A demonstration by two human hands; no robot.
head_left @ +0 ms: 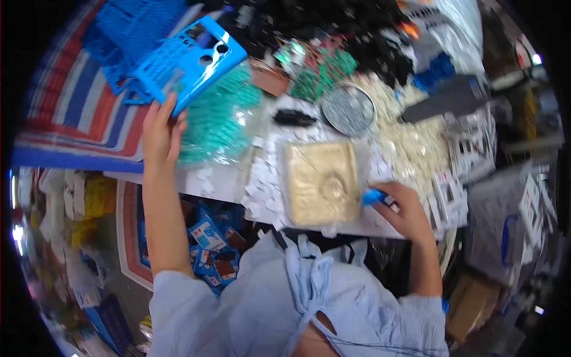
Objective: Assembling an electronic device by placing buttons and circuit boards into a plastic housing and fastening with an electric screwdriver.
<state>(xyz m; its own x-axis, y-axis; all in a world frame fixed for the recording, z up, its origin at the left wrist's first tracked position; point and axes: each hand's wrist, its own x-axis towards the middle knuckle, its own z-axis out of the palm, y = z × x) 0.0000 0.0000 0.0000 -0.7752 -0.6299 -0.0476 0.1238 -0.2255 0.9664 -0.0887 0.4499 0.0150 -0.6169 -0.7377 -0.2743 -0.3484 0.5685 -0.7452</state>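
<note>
Head-worn fisheye view, facing down
The left of two side-by-side cameras looks onto the table (223, 185) from close above, with the wearer's shirt (256, 303) at the lower edge and straight lines bending toward the rim.

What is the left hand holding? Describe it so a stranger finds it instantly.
Find the red, white and blue striped sheet at the upper left. At its right edge, the left hand grips a glossy blue casing. Round holes and being held set it apart from the blue lattice pieces behind it.
</note>
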